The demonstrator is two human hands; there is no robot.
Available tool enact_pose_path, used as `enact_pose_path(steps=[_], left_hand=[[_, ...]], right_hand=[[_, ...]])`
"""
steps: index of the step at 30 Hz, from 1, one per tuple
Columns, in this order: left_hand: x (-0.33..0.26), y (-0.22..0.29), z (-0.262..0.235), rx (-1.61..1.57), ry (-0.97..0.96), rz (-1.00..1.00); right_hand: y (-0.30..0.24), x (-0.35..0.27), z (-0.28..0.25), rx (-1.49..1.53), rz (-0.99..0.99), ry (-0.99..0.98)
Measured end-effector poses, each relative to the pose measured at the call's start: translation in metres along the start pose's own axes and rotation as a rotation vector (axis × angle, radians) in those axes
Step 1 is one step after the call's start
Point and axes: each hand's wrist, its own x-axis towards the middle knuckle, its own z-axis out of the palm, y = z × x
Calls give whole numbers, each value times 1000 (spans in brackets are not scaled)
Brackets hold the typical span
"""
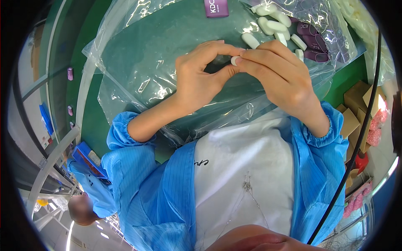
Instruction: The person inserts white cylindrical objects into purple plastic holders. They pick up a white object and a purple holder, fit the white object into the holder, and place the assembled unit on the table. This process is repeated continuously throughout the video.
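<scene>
My left hand [200, 75] and my right hand [279, 74] meet over a green table [90, 113], fingertips pinched together on one small white oval capsule-shaped part [235, 60]. Both hands hover above a clear plastic bag [138, 62] spread flat on the table. Just beyond my right hand lies a pile of similar white oval parts [272, 25] mixed with dark purple parts [312, 42], partly under crinkled clear plastic. A purple rectangular piece [216, 7] lies at the far edge. My forearms wear blue sleeves.
Cardboard boxes [356, 117] with pink items [377, 125] stand at the right. A black cable [360, 134] runs down the right side. Another person in blue [90, 180] is at lower left, beside a metal rail [54, 154]. Small purple pieces [70, 73] sit on the table's left edge.
</scene>
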Motion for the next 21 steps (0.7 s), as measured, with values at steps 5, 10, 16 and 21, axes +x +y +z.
enact_pose_path(steps=[5,10,16,21], left_hand=[[0,0,-1,49,-13,49],[0,-3,2,27,3,66],[-1,-8,-1,-7,-81,70],[-1,-7,-1,21,-88,97]], right_hand=[[-2,0,-4,54,78,-46],[5,-7,-3,83,46,42],[10,-8,-9,40,13,0],[9,-3,-12,25,-29,-83]])
